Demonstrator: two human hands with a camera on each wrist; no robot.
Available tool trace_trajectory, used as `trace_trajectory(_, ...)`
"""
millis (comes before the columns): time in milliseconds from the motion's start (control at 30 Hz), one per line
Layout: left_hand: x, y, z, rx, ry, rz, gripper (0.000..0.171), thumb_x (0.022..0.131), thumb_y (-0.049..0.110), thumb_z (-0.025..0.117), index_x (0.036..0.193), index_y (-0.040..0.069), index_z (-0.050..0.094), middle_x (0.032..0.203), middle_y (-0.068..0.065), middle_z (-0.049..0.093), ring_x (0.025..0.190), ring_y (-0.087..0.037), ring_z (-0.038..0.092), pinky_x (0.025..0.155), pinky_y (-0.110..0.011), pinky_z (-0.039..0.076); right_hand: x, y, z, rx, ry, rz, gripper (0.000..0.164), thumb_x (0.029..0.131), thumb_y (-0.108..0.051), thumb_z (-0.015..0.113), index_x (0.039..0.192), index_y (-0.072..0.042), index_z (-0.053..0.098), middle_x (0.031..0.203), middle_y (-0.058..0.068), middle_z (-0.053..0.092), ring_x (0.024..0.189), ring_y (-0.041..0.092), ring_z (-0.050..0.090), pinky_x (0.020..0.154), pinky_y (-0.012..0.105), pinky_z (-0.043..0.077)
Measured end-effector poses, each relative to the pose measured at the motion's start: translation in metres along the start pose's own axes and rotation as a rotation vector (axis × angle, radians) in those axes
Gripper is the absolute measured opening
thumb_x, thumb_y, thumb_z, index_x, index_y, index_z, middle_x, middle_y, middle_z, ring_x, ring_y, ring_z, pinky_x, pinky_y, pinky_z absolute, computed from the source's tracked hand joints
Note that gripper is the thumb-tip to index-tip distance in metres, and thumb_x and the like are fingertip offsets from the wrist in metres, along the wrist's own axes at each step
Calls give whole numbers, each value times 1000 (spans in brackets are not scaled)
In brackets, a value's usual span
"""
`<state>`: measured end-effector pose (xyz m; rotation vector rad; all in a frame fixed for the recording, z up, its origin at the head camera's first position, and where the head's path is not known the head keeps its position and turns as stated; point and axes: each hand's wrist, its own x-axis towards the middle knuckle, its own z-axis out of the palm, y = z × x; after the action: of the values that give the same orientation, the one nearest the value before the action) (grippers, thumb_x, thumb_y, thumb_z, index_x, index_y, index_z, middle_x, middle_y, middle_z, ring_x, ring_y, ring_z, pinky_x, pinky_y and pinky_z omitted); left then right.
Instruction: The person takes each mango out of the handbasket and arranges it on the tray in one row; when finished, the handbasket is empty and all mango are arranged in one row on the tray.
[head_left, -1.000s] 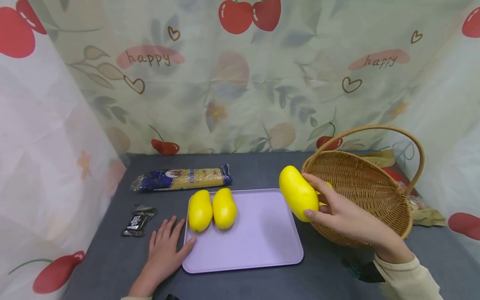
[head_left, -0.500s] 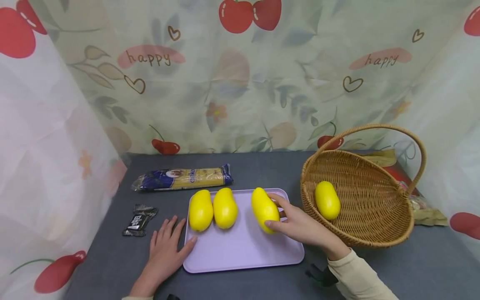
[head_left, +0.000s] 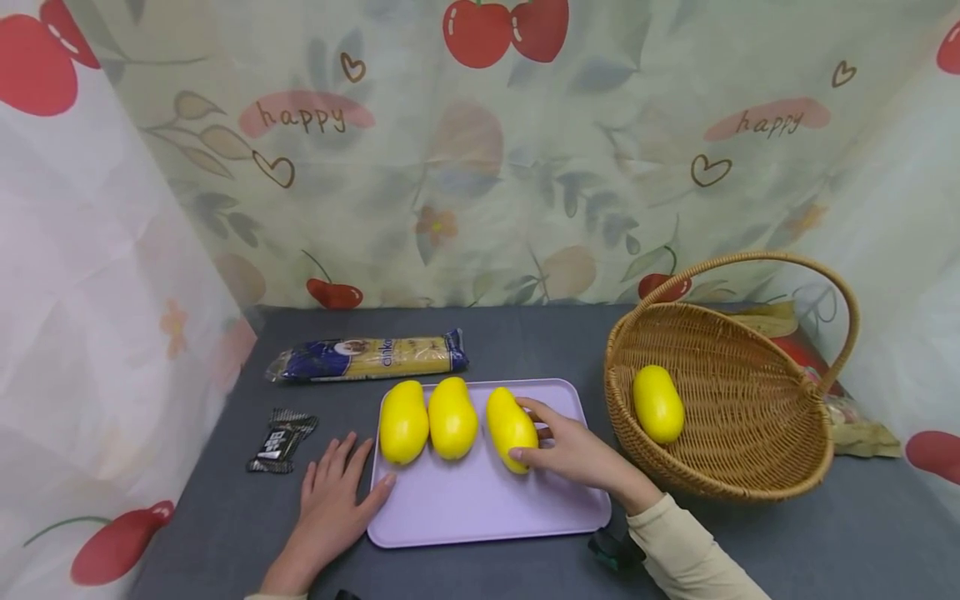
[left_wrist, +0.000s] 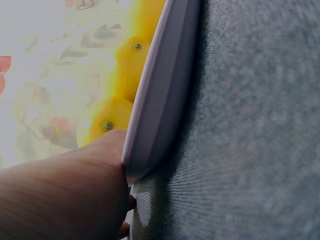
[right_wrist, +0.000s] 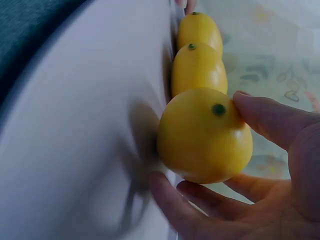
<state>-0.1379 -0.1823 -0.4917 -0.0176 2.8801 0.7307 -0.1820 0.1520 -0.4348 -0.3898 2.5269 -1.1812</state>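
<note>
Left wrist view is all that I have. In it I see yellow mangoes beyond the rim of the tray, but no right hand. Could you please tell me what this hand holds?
Observer: The right hand grips the rightmost mango of the three at the tray.
Operator: Thank you. Is there any mango away from the tray?
Observer: Yes, a fourth mango lies inside the wicker basket.
Operator: And what lies behind the tray, toward its left?
Observer: A spaghetti packet.
</note>
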Motion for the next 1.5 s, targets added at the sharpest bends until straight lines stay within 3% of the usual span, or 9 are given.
trace_trajectory(100, 0, 0, -1, 0, 0, 4, 83, 90, 65, 47, 150, 9, 32, 157, -22, 15, 145, -43, 2, 111, -66, -5, -2, 2, -1, -45, 32, 3, 78, 81, -47, 73, 147, -23, 38, 137, 7, 49, 111, 24, 57, 88, 40, 51)
trace_trajectory(233, 0, -1, -1, 4, 3, 4, 84, 89, 67, 46, 150, 10, 31, 157, -22, 15, 145, -43, 2, 111, -66, -5, -4, 5, -4, -114, 87, -15, 74, 80, -42, 76, 141, -13, 46, 116, 8, 53, 88, 16, 53, 74, 30, 46)
trace_trajectory(333, 0, -2, -1, 3, 1, 3, 85, 89, 67, 46, 150, 10, 31, 157, -21, 15, 145, -42, 2, 111, -66, -4, -5, 9, -4, -114, 98, -31, 71, 81, -36, 76, 139, -6, 47, 107, 10, 54, 81, 13, 53, 67, 26, 46)
trace_trajectory(633, -1, -1, -2, 10, 1, 6, 83, 90, 64, 48, 149, 9, 32, 157, -22, 16, 145, -42, 2, 111, -66, -3, -2, 9, 0, -17, 110, -5, 65, 85, -30, 73, 139, -10, 45, 112, 12, 60, 87, 14, 64, 70, 28, 52)
trace_trajectory(1133, -2, 1, -2, 1, 6, 9, 82, 91, 63, 48, 150, 9, 32, 157, -21, 16, 145, -42, 2, 111, -66, -4, 11, -1, 4, 23, 94, 80, 65, 85, -34, 73, 140, -13, 45, 115, 10, 60, 94, 17, 64, 78, 34, 54)
trace_trajectory(1500, -2, 2, -2, 29, 10, -1, 81, 91, 62, 48, 149, 8, 32, 157, -22, 17, 145, -42, 3, 112, -66, -2, 18, -2, 8, 48, 90, 88, 67, 85, -37, 72, 141, -12, 45, 113, 10, 60, 93, 16, 64, 80, 35, 54)
